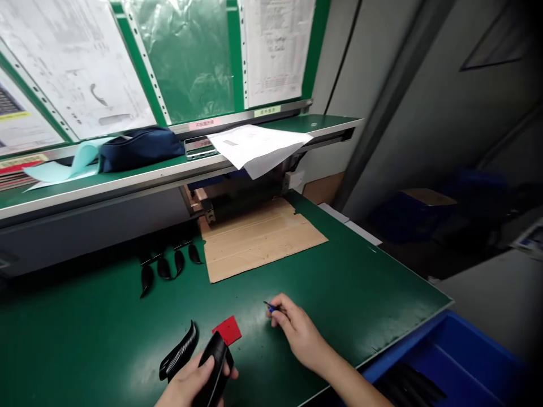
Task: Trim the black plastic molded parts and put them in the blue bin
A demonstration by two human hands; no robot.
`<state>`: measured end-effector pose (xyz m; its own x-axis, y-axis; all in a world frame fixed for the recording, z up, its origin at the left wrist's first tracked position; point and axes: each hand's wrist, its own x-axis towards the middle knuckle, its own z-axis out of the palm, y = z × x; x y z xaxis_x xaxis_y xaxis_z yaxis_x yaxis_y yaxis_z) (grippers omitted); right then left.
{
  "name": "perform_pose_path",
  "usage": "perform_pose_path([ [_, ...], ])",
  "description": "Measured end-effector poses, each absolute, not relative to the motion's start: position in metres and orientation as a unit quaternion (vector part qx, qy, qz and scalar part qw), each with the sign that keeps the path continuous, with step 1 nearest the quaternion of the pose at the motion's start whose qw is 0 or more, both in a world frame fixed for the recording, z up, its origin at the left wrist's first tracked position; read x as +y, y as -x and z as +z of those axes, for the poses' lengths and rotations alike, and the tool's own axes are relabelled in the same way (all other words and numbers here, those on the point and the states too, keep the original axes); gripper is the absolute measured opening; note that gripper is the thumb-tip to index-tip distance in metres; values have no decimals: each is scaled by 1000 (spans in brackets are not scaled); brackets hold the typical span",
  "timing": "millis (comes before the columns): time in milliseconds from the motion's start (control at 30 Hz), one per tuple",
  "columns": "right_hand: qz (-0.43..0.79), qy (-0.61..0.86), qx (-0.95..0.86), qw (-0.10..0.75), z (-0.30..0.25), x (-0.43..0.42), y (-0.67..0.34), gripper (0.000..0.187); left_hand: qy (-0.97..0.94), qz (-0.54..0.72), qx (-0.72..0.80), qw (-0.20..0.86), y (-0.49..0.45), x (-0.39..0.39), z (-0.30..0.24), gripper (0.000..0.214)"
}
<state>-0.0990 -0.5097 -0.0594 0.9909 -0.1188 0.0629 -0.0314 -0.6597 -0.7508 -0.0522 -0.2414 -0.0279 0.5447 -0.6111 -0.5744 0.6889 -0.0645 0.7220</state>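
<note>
Head view: what's in the hands?

Left hand [190, 384] has its grip closed round a curved black piece [216, 367], with a red square tab [228, 330] at its far end.

And the right hand [297, 333]?

Fingertips [275, 308] pinched on a small blue tool [270, 307], held just above the green table [106, 345].

What's nearby?

Another curved black piece [179, 350] beside the left hand, and more lying near a cardboard sheet [254, 240].

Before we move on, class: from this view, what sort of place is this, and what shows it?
Probably a factory assembly station: a green-topped workbench, printed sheets in punched plastic sleeves on the board above, and black curved parts set out in a row.
</note>
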Motion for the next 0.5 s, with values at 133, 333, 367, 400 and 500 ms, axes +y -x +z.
perform_pose_path([
  [133,-9,900,-147,410,-15,-474,96,27,-604,-475,18,639,58,-245,-16,44],
  [333,-56,938,-249,235,-9,-467,80,54,-648,-464,7,604,71,-257,19,47],
  [367,-62,940,-254,221,-12,-468,78,58,-651,-463,10,601,73,-258,23,48],
  [400,-67,940,-260,212,-14,-468,75,60,-655,-462,13,598,74,-260,25,49],
  [500,-72,935,-290,190,-18,-471,69,59,-671,-456,19,585,76,-262,25,52],
])
